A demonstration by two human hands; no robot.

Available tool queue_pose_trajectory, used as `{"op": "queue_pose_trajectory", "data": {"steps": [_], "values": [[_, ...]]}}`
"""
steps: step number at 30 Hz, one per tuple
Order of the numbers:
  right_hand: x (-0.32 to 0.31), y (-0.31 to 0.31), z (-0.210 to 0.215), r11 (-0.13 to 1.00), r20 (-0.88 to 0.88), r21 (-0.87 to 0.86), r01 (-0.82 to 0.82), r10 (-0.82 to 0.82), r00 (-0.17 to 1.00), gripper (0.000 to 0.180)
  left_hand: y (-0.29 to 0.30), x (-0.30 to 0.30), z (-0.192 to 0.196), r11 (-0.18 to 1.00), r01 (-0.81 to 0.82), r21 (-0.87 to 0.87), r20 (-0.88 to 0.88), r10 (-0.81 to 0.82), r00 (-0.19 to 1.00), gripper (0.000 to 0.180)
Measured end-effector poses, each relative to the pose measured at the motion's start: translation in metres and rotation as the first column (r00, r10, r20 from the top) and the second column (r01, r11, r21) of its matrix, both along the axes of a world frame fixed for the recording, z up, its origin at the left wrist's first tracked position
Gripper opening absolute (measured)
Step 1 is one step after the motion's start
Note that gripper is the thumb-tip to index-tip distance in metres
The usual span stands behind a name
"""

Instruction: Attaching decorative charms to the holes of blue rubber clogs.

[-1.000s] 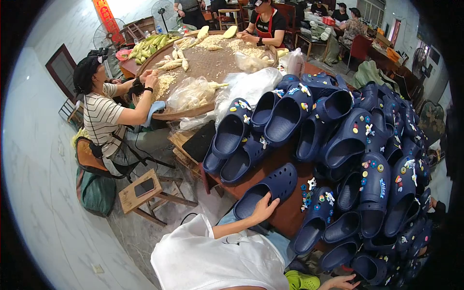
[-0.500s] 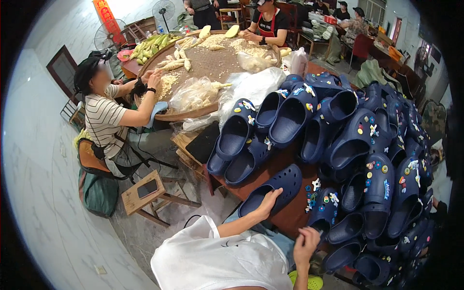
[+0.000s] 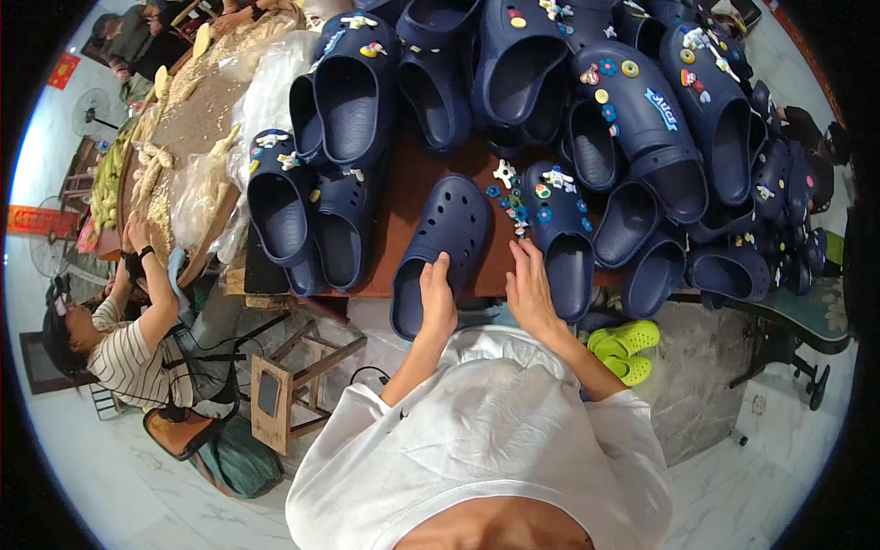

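A plain navy clog [image 3: 449,238] lies on the brown table [image 3: 403,197] just ahead of me. My left hand [image 3: 438,298] grips its heel end, fingers curled over the rim. My right hand [image 3: 530,286] lies flat on the table between that clog and a navy clog studded with coloured charms [image 3: 561,229], fingers stretched out and holding nothing. A few loose small charms [image 3: 510,188] lie just beyond its fingertips. I wear a white shirt.
Several more navy clogs [image 3: 632,110], many with charms, are heaped across the back and right of the table. A seated person in a striped shirt [image 3: 128,353] works at a round table [image 3: 188,119] on the left. A wooden stool [image 3: 284,385] and yellow-green clogs [image 3: 628,348] are on the floor.
My right hand has come up from below onto the table beside the decorated clog. The left hand stays on the plain clog. The view has swung closer over the table.
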State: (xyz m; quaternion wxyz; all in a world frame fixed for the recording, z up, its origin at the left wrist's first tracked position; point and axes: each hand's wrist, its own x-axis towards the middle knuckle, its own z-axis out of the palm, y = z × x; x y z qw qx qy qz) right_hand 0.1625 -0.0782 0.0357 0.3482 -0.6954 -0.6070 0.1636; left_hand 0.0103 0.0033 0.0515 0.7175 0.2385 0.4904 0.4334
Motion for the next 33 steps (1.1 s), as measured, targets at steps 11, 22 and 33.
{"op": "queue_pose_trajectory", "data": {"steps": [11,22,33], "values": [[-0.016,0.026,-0.026,0.987,0.130,-0.086,0.133,-0.121,0.984,0.065,-0.015,-0.005,0.004,0.997,-0.072,0.000,0.020,0.072,0.997,0.035],[-0.011,0.044,-0.028,0.999,0.100,-0.014,0.052,-0.050,0.994,0.056,-0.001,-0.005,0.000,0.996,-0.074,-0.050,0.011,0.075,0.997,0.037],[-0.009,0.078,-0.040,0.989,0.008,0.059,0.137,-0.138,0.990,0.056,0.008,-0.001,0.000,0.991,-0.135,-0.018,0.091,0.137,0.986,0.036]]}}
